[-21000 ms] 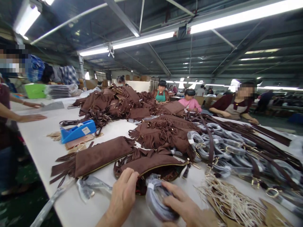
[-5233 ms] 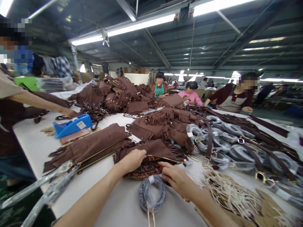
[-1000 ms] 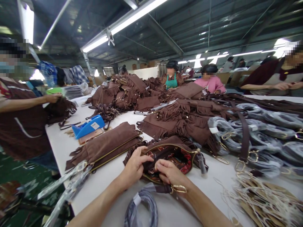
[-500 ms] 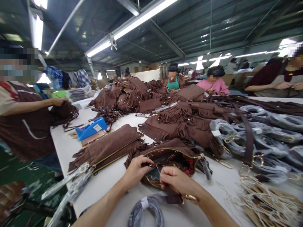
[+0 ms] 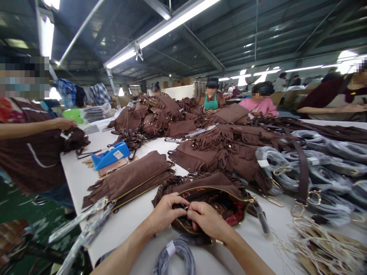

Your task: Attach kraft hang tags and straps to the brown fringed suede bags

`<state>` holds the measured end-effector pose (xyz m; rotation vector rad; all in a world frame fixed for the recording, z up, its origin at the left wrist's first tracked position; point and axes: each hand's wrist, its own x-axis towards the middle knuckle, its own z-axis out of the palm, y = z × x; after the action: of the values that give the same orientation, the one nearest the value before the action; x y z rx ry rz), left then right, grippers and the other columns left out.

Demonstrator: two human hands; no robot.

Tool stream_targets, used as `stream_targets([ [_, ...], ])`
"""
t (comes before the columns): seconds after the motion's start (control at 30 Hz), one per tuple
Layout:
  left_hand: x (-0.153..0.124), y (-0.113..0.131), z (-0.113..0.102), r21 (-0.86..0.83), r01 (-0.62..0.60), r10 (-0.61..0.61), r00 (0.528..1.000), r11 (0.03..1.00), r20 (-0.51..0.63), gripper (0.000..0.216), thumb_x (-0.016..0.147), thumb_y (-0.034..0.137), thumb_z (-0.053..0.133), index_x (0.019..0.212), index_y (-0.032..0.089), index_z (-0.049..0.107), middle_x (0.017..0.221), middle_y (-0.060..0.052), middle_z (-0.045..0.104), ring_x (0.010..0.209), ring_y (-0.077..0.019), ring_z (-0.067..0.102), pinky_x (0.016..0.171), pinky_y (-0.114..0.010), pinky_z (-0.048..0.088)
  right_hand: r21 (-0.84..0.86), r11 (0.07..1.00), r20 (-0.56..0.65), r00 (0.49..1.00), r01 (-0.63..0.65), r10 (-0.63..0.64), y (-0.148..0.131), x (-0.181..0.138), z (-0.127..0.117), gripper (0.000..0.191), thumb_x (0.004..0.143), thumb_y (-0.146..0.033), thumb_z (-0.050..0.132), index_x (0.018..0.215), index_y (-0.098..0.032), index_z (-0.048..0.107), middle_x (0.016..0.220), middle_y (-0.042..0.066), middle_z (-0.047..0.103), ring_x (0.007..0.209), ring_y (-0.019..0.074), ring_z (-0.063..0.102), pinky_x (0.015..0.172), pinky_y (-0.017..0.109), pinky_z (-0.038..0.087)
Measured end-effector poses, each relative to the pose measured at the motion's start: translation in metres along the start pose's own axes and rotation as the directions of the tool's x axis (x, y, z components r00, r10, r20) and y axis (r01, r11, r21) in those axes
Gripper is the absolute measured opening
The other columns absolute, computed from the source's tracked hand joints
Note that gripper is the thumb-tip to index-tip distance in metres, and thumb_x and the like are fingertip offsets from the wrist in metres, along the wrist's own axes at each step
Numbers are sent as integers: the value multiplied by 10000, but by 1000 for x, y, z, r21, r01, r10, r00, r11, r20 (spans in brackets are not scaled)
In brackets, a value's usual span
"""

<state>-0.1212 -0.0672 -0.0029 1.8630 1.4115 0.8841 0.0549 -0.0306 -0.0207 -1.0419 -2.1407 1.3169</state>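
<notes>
A: How do the hands sit?

B: Both forearms come in from the bottom edge and meet at the mouth of the fringed bag (image 5: 215, 182). The left hand (image 5: 168, 212) is curled, knuckles up, with its fingers hooked over the near lip. The right hand (image 5: 209, 220) is closed the same way, thumb and forefinger pinched against the left's fingertips on the rim.

A: So neither is open?

B: No. Both are closed on the bag's near edge. Whether something small is also pinched between them, I cannot tell.

A: And where does the bag lie?

B: On the white worktop (image 5: 86, 168), just in front of the person, with its mouth gaping toward the camera.

A: What is it made of?

B: Soft, napped brown suede with fringe strips along the far side. A gold zip (image 5: 229, 192) traces the opening in an oval. The lining (image 5: 233, 214) is a busy print in red and dark tones.

A: What is around it?

B: A strap coil (image 5: 174, 260) in cloudy plastic lies just under the wrists. To the left is a flat suede pouch (image 5: 137, 175), rectangular, with a blue tape dispenser (image 5: 110, 154) beyond it. Glossy wrapped straps (image 5: 315, 168) with gold rings lie to the right, beside pale cord tags (image 5: 315, 244).
</notes>
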Motion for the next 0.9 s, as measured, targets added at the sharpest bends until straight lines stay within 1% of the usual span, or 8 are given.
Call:
stream_targets([
  [0.23,-7,14,-5,221,-176,170,984,959,47,255,911,213,481,872,194,732,882,-52,656,841,-173,600,767,-257,451,-105,994,-151,988,21,-37,-2,-8,-1,156,808,-201,496,673,-194,574,694,14,653,697,172,585,666,270,402],
  [0.37,-15,32,-1,513,-272,328,944,814,-19,248,903,192,471,743,183,661,1121,-100,627,1000,-242,554,879,-361,436,-316,939,-398,880,134,-260,-14,-16,-11,159,883,-189,429,785,-201,554,814,55,620,793,206,576,752,323,419],
  [0.43,-20,46,5,536,-270,365,928,800,-77,234,886,164,464,700,178,605,1042,-106,630,933,-231,554,824,-353,446,-361,904,-436,816,228,-380,-23,-21,-18,189,917,-191,388,807,-209,541,816,57,599,780,199,567,740,318,431],
  [0.57,-27,71,23,298,-218,298,920,929,-257,220,867,140,423,674,194,513,787,-65,592,735,-166,546,667,-274,440,-386,818,-381,734,427,-563,-42,-30,-27,224,953,-251,362,853,-217,559,801,61,596,745,190,570,715,309,460],
  [0.63,-27,79,30,102,-156,178,948,983,-265,225,867,177,424,656,198,498,708,-46,597,671,-151,548,629,-259,439,-264,847,-397,748,462,-532,-46,-33,-28,200,956,-295,388,907,-215,565,783,47,606,708,177,576,677,293,469],
  [0.7,-26,84,37,-183,-10,-16,990,983,-140,182,844,234,453,671,198,499,643,-26,614,545,-127,533,517,-234,425,-24,910,-442,812,413,-380,-47,-34,-28,183,949,-344,425,952,-212,551,726,7,592,591,141,550,580,258,455],
  [0.77,-24,85,43,-434,158,-152,987,887,48,142,786,293,515,687,193,497,634,-24,634,483,-126,546,411,-207,395,172,930,-442,869,324,-221,-45,-32,-28,195,934,-383,452,958,-211,542,673,-33,557,480,106,485,484,231,405],
  [0.9,-21,82,54,-651,265,-185,964,711,190,218,669,343,656,675,159,539,684,-61,660,531,-142,601,356,-167,363,116,938,-396,881,328,-259,-42,-30,-33,124,883,-314,518,878,-207,581,710,-25,587,628,127,554,599,235,435],
])
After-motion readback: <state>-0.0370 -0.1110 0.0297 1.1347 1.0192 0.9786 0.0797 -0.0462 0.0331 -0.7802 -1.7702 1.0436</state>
